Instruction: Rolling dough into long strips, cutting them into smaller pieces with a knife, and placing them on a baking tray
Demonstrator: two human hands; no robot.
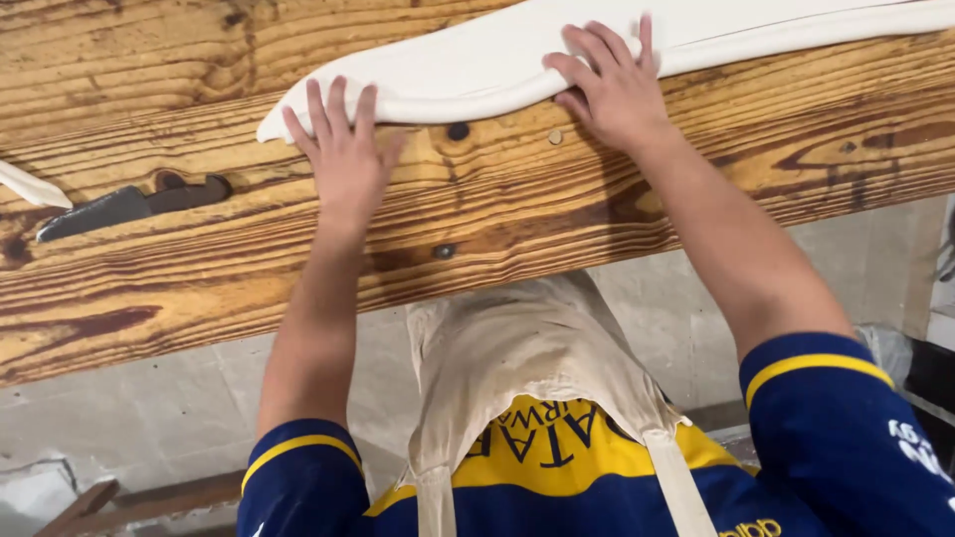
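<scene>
The fingers [333,109] of the left hand [346,159] are spread and released, their tips lying flat on the near edge of the white dough sheet [468,70], close to its tapered left end. The right hand [609,89] lies flat too, fingers splayed over the sheet's near edge further along, gripping nothing. From both palms the dough lies away from the person, toward the far side of the wooden worktop [497,219]. Its long axis runs along the worktop, from the pointed end by the left hand off toward the far right corner. The right hand sits deeper on the sheet; the left only reaches its margin. A dark knife blade [95,214] rests well apart near the left edge.
</scene>
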